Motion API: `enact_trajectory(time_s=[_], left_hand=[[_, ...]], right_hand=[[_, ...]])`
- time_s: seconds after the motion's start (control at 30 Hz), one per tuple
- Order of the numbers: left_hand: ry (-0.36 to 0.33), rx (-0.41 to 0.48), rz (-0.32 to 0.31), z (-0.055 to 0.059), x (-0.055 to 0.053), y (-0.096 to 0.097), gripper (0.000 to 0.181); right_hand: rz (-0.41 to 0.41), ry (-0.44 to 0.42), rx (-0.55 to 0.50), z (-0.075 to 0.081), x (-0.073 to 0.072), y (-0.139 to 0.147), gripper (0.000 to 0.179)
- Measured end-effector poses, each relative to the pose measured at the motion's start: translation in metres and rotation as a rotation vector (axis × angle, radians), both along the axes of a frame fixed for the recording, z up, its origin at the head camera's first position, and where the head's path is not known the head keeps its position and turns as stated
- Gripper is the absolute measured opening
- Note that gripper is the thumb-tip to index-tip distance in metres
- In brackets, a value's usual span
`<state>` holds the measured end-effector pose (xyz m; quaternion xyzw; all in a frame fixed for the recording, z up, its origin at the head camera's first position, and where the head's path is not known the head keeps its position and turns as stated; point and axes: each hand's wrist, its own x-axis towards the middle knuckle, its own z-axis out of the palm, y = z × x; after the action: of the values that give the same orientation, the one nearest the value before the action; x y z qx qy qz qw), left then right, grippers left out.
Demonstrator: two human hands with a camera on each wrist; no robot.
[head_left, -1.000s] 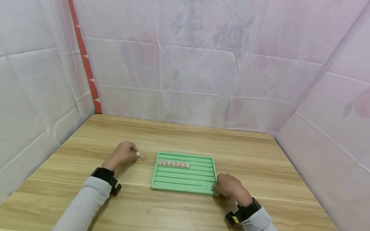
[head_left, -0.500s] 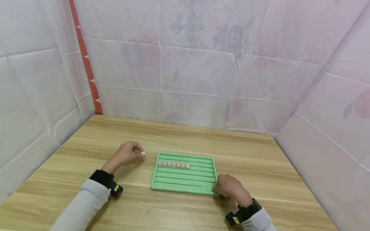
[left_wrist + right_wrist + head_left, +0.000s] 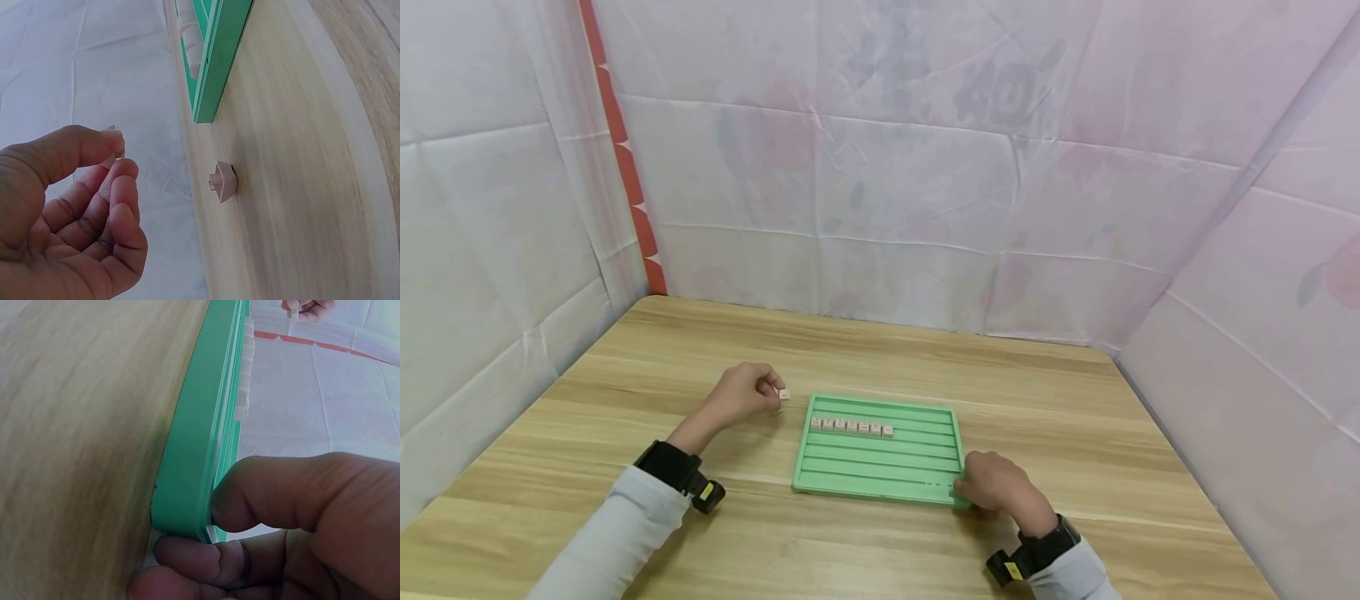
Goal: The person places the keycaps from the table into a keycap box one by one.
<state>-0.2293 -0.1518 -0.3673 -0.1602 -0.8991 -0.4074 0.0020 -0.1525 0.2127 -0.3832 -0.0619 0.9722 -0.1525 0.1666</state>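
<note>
Between thumb and fingertips my left hand point(image 3: 741, 395) pinches a small pale keycap point(image 3: 784, 394), raised above the table to the left of the green tray. Beneath it a second keycap point(image 3: 224, 181) lies upside down on the wood, its stem showing in the left wrist view. The ridged green tray point(image 3: 880, 488) lies flat, with a row of several keycaps point(image 3: 852, 427) along one of its upper grooves, starting at the left side. My right hand point(image 3: 996, 482) grips the tray's near right corner, thumb on the rim and fingers against the outside, as the right wrist view shows.
The wooden table point(image 3: 850, 550) extends round the tray on all sides. Pale printed sheets point(image 3: 910, 183) hang behind it and along both sides. A red scalloped strip point(image 3: 625, 167) runs down the back left corner.
My left hand has moved right with the pinched keycap, from left of the loose keycap to above it, raising it slightly. The right hand and the tray have stayed in place.
</note>
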Motion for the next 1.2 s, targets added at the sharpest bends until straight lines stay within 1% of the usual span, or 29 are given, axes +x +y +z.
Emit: enact_trajectory(time_s=[0.17,0.33,0.5,0.6,0.77,0.83,1.03,1.2], left_hand=[[0.001,-0.012,0.016,-0.002,-0.001,0.001,0.015],[0.012,-0.014,-0.023,-0.005,-0.003,0.006,0.015],[0.019,-0.039,-0.047,-0.01,-0.006,0.013,0.014],[0.011,-0.043,-0.058,-0.013,-0.006,0.017,0.014],[-0.028,-0.034,-0.078,-0.016,-0.006,0.025,0.014],[-0.04,-0.03,-0.079,-0.017,-0.006,0.028,0.014],[-0.038,-0.024,-0.081,-0.02,-0.008,0.035,0.017],[-0.063,-0.015,-0.078,-0.023,-0.008,0.041,0.016]], right_hand=[[0.0,0.002,-0.005,0.0,0.001,0.0,0.015],[0.006,0.002,-0.007,0.0,0.001,0.001,0.017],[0.006,-0.002,-0.006,-0.001,0.001,0.002,0.017],[0.009,-0.003,-0.006,-0.001,0.001,0.002,0.018],[0.008,-0.004,-0.002,0.0,0.002,0.001,0.019],[0.006,-0.006,0.001,0.0,0.002,0.001,0.019],[0.004,-0.009,0.009,0.0,0.001,0.001,0.019],[0.003,-0.009,0.011,-0.001,0.001,0.001,0.018]])
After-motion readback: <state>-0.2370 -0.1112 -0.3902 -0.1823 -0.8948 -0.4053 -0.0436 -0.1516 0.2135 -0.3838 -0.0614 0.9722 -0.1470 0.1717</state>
